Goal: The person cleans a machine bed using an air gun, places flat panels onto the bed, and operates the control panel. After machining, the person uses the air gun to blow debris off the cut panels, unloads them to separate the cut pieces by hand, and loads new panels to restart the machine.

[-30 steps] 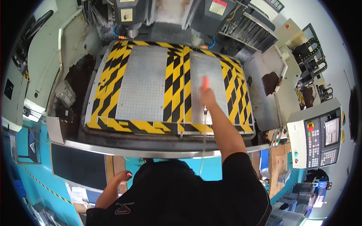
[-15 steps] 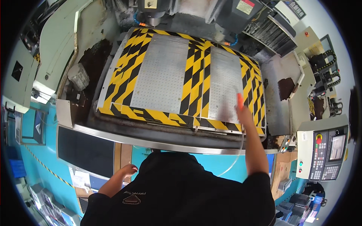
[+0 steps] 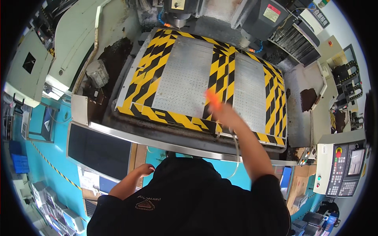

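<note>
My right hand reaches over the front edge of the machine table, above its middle yellow-and-black stripe. It grips a blurred orange-tipped tool, and a thin pale hose hangs from the hand down toward my body. Two perforated grey metal plates lie on the table between hazard stripes. My left hand hangs low at my side by the machine's front panel, with fingers curled and nothing visible in it.
A spindle head stands at the table's far edge. Dark chips lie in the trough to the left. A control panel with a red button and keypad stands to the right. A dark window panel is front left.
My right hand with the orange tool swung from the right plate's front corner back left to the middle stripe. The view shifted slightly. My left hand stayed at my side.
</note>
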